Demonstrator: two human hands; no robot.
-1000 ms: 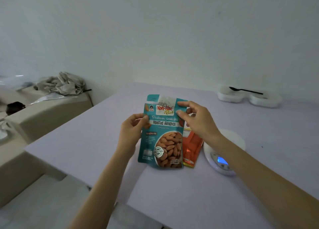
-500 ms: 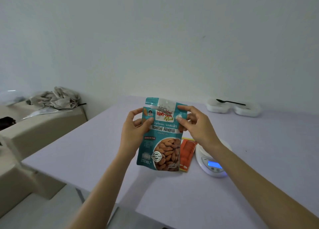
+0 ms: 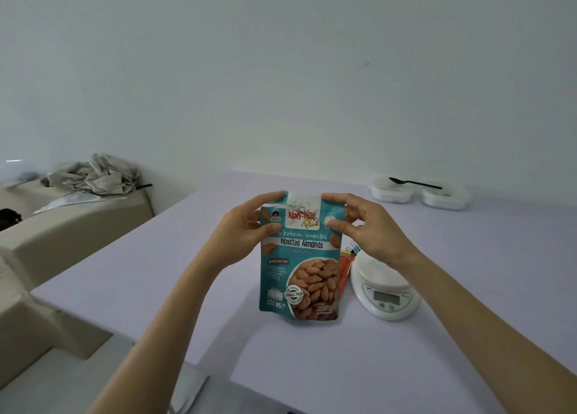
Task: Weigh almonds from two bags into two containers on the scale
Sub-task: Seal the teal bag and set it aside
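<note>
A teal bag of roasted almonds (image 3: pixel 301 267) is held upright over the table's middle. My left hand (image 3: pixel 243 229) pinches its top left corner and my right hand (image 3: pixel 365 229) pinches its top right corner. Behind the teal bag lies an orange bag (image 3: pixel 345 270), mostly hidden. A white kitchen scale (image 3: pixel 385 292) sits just right of the bags, its display unlit and its pan bare. Two white containers (image 3: pixel 420 195) stand at the far right of the table with a black spoon (image 3: pixel 413 182) laid across them.
The pale purple table (image 3: pixel 452 351) ends at a near edge by my forearms. To the left is a beige cushioned seat (image 3: pixel 71 226) with crumpled grey cloth (image 3: pixel 96 174) on it. A white wall stands behind the table.
Both hands have slid up to the bag's top corners and the bag now hangs straighter. The scale's blue display light has gone off. The camera has tilted upward.
</note>
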